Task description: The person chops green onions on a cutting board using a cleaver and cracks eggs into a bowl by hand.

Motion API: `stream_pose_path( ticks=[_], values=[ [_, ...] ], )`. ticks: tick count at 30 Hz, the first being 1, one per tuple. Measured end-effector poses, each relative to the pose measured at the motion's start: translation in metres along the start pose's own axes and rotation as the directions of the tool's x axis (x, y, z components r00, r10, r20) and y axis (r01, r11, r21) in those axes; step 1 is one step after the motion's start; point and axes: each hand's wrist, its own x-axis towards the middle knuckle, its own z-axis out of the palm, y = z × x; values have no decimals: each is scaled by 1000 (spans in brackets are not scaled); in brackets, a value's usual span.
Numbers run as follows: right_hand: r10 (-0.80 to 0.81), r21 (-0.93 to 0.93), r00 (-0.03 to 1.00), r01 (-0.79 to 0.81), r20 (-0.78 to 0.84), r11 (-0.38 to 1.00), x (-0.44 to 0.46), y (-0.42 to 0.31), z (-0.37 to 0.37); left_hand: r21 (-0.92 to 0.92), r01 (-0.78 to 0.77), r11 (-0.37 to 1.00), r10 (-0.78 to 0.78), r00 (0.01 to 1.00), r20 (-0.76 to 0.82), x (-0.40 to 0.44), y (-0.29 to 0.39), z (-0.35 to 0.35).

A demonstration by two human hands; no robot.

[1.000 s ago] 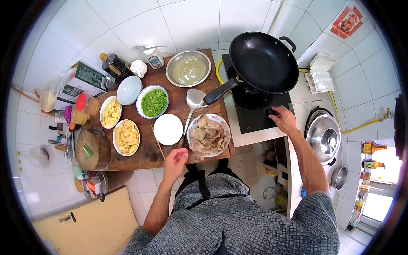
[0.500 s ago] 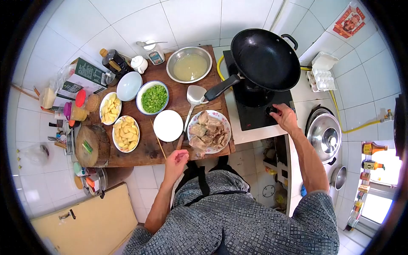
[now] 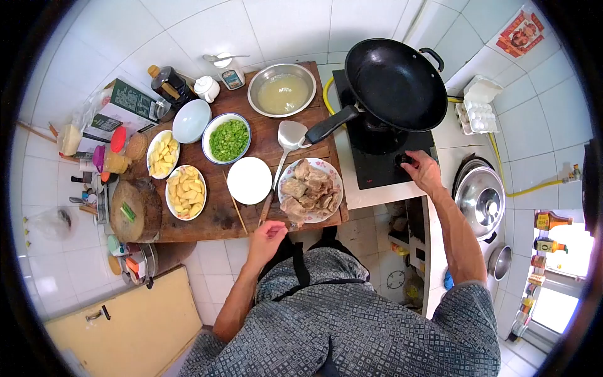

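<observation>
My right hand (image 3: pixel 422 171) has its fingers closed on a black knob (image 3: pixel 404 159) at the front of the black stove (image 3: pixel 380 171). A black wok (image 3: pixel 397 85) sits on the stove, its handle pointing left. At the table's front edge my left hand (image 3: pixel 267 241) is held with curled fingers; what they hold, if anything, is too small to tell. Just above it lie a metal spatula (image 3: pixel 291 136) with a wooden grip and a flowered plate of meat chunks (image 3: pixel 309 190). A white plate (image 3: pixel 249 180) is left of the spatula.
On the wooden table (image 3: pixel 217 228) are a bowl of chopped greens (image 3: pixel 228 139), two dishes of yellow pieces (image 3: pixel 186 192), a metal bowl of liquid (image 3: pixel 282 90), chopsticks (image 3: pixel 235 202) and a round chopping block (image 3: pixel 135 210). Eggs (image 3: pixel 478 118) and a steel lid (image 3: pixel 478 204) are at right.
The camera view has shifted slightly, so the wok and table sit a little higher in the picture. My right hand stays at the knob, and my left hand stays by the table edge.
</observation>
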Motion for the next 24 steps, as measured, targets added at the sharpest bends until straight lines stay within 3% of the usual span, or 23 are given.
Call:
stream_pose_path(
  ticks=[7,13,16,18,24],
  values=[
    [-21,-8,1000,21,-2,1000,0,1,0,41,41,998,-43,999,32,4,-9,17],
    [-51,4,998,51,-20,999,0,6,2,30,200,979,-200,980,-1,14,-21,45],
    [-58,-15,998,58,-21,998,-1,5,2,-55,285,957,-286,958,-12,15,-14,54],
    [-36,-2,999,36,-13,999,0,4,1,-271,395,878,-413,911,-11,15,-6,59],
    [-70,-42,997,71,6,997,0,3,-3,-343,397,851,-422,907,2,15,-10,62]
  ],
)
